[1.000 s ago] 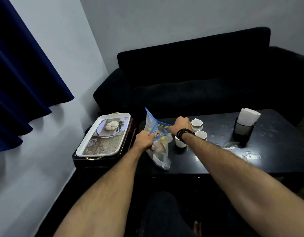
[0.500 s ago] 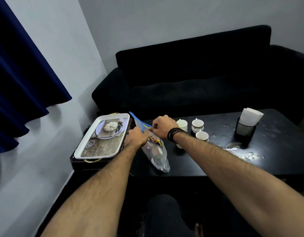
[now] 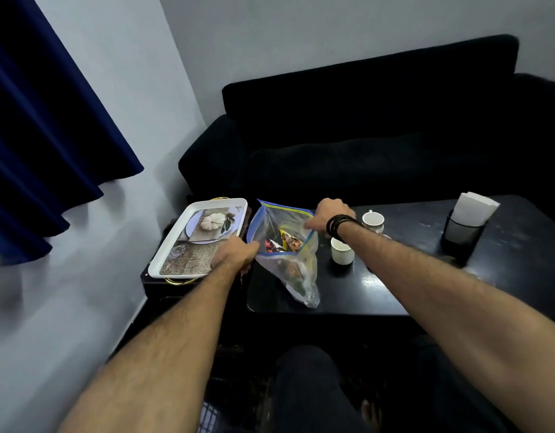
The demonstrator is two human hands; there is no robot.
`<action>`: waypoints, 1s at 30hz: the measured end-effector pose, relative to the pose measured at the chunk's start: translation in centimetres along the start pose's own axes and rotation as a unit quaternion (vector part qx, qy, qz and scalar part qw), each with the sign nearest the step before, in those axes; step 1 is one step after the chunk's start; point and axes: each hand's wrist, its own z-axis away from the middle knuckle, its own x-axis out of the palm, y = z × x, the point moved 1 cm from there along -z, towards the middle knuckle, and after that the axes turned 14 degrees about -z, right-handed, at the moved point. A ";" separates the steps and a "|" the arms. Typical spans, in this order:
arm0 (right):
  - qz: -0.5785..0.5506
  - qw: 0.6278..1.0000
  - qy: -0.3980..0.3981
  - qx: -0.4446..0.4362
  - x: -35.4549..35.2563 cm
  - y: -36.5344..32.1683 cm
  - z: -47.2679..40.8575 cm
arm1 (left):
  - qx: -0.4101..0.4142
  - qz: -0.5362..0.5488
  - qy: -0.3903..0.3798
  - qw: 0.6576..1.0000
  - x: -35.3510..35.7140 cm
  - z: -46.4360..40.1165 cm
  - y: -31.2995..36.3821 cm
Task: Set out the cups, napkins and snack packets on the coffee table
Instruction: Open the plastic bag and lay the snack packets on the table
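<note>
A clear zip bag (image 3: 293, 273) with a blue seal rests on the black coffee table (image 3: 395, 295), its mouth pulled wide. Coloured snack packets (image 3: 285, 242) show inside it. My left hand (image 3: 235, 254) pinches the bag's near left rim. My right hand (image 3: 329, 215) grips the far right rim. Two white cups (image 3: 342, 251) (image 3: 373, 220) stand just right of the bag; a third is mostly hidden behind my right wrist. White napkins (image 3: 473, 207) stand in a dark holder (image 3: 462, 234) at the table's right.
A white tray (image 3: 188, 245) with a printed picture lies on a low dark stand left of the table. A black sofa (image 3: 379, 145) runs behind the table. A blue curtain (image 3: 42, 135) hangs at the left wall. My knee (image 3: 304, 379) is below the table's near edge.
Both hands have pulled the bag's mouth apart, so the seal that was closed is now open wide. The right hand moved right, the left hand stayed near the tray.
</note>
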 end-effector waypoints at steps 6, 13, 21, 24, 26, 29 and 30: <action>0.019 0.999 -0.038 -0.026 0.4 -0.8 0.8 | 0.019 0.023 -0.009 1.000 0.8 0.3 1.0; 0.067 0.992 0.063 -0.082 -0.2 1.4 0.3 | 0.010 -0.018 0.018 1.000 -0.1 0.8 0.3; 0.140 0.943 -0.019 -0.302 1.3 -1.6 0.2 | 0.039 -0.083 0.194 0.977 -0.1 0.6 1.9; 0.183 0.955 -0.085 -0.217 2.5 -1.5 -0.2 | 0.015 -0.088 0.221 0.971 -0.9 0.0 2.3; 0.182 0.961 -0.083 -0.193 3.0 -1.3 -0.2 | 0.033 -0.079 0.231 0.969 -1.0 -0.4 2.2; 0.177 0.966 -0.103 -0.158 3.5 -1.2 -0.1 | 0.089 -0.048 0.233 0.967 -0.4 -0.6 1.9; 0.185 0.964 -0.121 -0.147 3.7 -1.1 -0.1 | 0.114 -0.032 0.222 0.968 0.0 -0.8 1.8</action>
